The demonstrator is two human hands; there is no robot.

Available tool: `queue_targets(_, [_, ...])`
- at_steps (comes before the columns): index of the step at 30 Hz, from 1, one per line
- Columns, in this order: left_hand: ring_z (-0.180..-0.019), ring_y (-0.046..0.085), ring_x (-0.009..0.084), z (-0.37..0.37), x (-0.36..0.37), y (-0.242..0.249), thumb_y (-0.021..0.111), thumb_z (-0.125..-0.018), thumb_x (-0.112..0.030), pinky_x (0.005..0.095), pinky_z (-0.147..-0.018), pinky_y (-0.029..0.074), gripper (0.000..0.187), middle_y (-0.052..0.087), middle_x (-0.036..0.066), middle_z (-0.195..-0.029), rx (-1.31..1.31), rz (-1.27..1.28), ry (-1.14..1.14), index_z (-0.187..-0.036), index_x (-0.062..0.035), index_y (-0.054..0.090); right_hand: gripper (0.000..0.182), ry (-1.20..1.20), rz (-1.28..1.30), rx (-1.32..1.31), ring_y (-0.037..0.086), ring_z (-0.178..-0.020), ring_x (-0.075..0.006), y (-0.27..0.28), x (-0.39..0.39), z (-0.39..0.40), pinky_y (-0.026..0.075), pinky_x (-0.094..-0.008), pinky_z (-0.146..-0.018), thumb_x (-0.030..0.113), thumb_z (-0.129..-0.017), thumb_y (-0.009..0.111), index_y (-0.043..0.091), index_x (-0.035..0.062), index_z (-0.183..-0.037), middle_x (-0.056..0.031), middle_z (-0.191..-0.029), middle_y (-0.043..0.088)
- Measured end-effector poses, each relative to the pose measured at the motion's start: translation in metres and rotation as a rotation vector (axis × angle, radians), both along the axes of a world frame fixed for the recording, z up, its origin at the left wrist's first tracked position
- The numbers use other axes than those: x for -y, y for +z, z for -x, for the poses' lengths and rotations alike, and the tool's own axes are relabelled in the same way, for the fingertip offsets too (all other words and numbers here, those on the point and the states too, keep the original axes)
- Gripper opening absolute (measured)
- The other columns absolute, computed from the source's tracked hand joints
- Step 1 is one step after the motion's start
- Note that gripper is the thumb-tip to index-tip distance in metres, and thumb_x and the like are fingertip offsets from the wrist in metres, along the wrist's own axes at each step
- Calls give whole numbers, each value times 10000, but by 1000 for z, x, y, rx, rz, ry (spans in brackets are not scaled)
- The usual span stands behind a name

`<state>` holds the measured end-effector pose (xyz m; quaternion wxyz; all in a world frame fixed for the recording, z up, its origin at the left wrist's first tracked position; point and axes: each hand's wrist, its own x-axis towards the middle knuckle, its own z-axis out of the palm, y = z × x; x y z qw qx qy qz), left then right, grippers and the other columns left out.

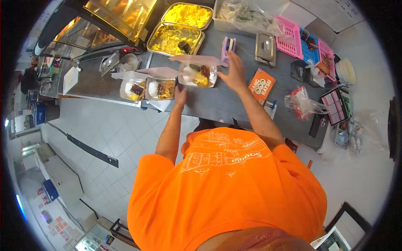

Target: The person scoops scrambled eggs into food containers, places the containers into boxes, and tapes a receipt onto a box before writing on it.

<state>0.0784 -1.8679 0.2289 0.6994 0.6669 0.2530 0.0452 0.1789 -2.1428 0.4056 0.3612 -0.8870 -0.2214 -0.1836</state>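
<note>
Three open food boxes with rice, dark meat and yellow food stand in a row on the dark counter. My left hand (pixel 180 95) is beside the middle box (pixel 160 89), its fingers partly hidden at the box's right edge. The left box (pixel 132 90) touches the middle one. My right hand (pixel 233 75) is at the right side of the right box (pixel 198 75), fingers spread, one near its edge and others by a purple holder (pixel 228 47). The lids of the boxes stand raised at the back.
Behind the boxes are two metal trays (pixel 176 38) of yellow food and a glass display case (pixel 119 19). To the right lie a lidded steel container (pixel 265 49), an orange sign (pixel 261 85), pink baskets (pixel 289 37) and a plastic bag (pixel 302 103).
</note>
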Motion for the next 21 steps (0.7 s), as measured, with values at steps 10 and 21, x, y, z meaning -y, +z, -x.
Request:
queue_targets(10, [-956,625,223,-7,20,-8,569,-853,-68,355,-861,506,574,588,126,-1277,0,-251,-331,-1418,-59,469,500,-137,685,-360,463,-1280,-477,-56,-14,83,396,-555,-1045,132,-878,614,570,220,-1368,-250,-1470,382])
queue_targets(21, [-1109,638,291,-36,75,34,648,-948,-271,400,-973,474,589,629,225,-1273,62,-229,-411,-1387,71,456,432,-612,-410,-659,664,-1086,-263,-112,0,74,496,-353,-927,201,-922,635,607,11,-1309,-208,-1188,684])
